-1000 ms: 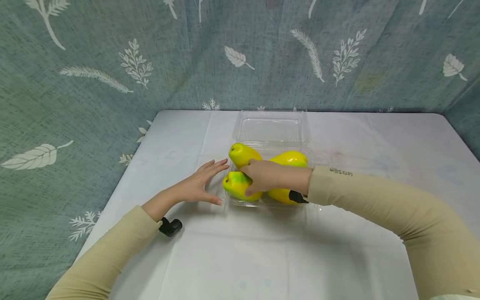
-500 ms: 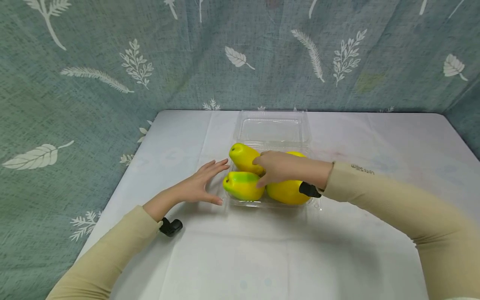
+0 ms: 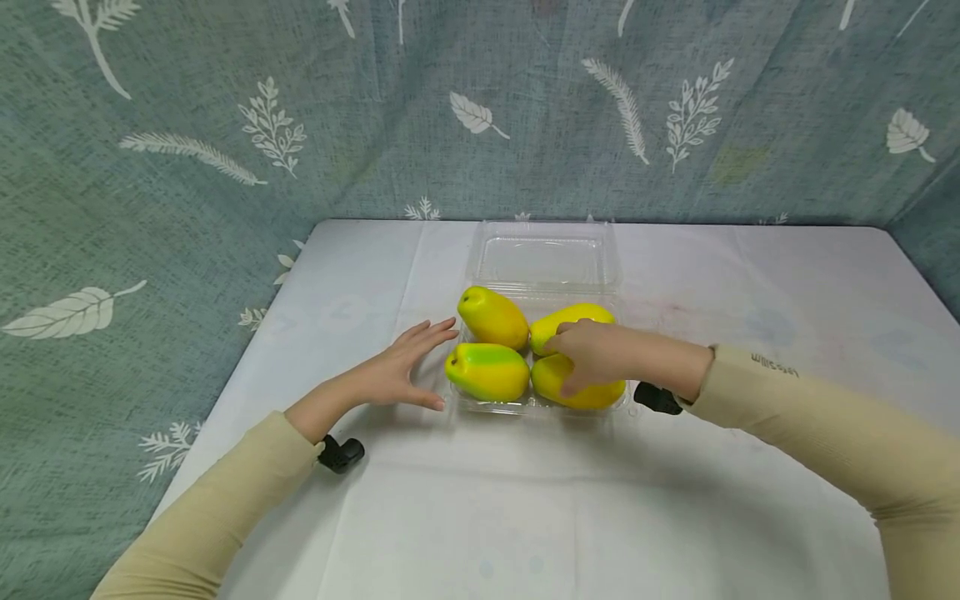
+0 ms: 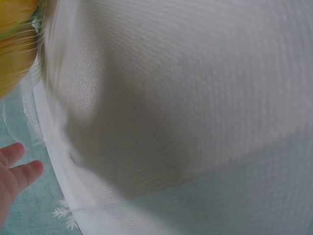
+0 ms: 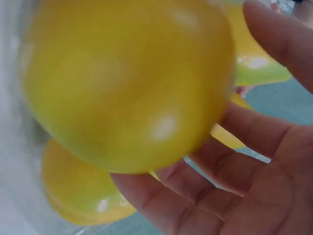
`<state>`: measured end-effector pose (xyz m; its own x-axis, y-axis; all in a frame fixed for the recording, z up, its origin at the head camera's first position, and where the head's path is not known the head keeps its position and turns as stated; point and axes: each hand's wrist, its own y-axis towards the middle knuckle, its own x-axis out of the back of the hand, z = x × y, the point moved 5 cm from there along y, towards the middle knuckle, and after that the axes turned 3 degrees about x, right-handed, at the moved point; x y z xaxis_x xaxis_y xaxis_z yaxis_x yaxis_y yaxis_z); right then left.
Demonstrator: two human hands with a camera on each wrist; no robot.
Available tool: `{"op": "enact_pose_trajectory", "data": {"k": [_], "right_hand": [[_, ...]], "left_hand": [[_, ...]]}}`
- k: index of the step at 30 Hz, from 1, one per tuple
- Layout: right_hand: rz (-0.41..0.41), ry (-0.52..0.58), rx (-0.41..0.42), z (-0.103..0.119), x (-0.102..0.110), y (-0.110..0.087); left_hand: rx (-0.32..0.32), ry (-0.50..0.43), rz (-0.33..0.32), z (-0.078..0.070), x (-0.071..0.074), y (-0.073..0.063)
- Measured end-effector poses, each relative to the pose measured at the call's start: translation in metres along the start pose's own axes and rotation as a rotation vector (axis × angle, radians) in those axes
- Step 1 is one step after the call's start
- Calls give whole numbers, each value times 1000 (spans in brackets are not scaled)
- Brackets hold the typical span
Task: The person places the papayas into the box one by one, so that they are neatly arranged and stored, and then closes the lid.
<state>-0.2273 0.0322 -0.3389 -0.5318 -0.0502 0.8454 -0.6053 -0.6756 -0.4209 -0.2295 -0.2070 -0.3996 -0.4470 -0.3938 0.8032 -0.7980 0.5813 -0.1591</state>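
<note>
In the head view, a clear plastic clamshell box (image 3: 540, 409) bears several glossy papayas. The front left papaya (image 3: 487, 372) is streaked with green; the back left papaya (image 3: 493, 320) is mostly yellow. My right hand (image 3: 600, 352) reaches over the front right papaya (image 3: 596, 395) and partly covers the back right papaya (image 3: 581, 313). In the right wrist view, its fingers (image 5: 234, 166) lie along a yellow papaya (image 5: 127, 93), with the thumb held apart. My left hand (image 3: 393, 372) is spread beside the box's left side, holding nothing.
The box's clear lid (image 3: 543, 260) lies folded back behind the fruit. A white cloth covers the table (image 3: 450, 517). Behind and to the left hangs a blue-green leaf-patterned curtain (image 3: 525, 108). A black wrist camera (image 3: 341, 455) sits on my left wrist.
My right hand has moved right, from the front left papaya to the right-hand papayas. The front left papaya and the back right one show more fully. My left hand has stayed put.
</note>
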Motion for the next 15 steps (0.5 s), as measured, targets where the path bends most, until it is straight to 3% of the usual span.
{"op": "enact_pose_trajectory", "data": {"k": [15], "right_hand": [[1,-47,-61,-8,-6,-6]], "left_hand": [[-6,6,2,0,-1,0]]}}
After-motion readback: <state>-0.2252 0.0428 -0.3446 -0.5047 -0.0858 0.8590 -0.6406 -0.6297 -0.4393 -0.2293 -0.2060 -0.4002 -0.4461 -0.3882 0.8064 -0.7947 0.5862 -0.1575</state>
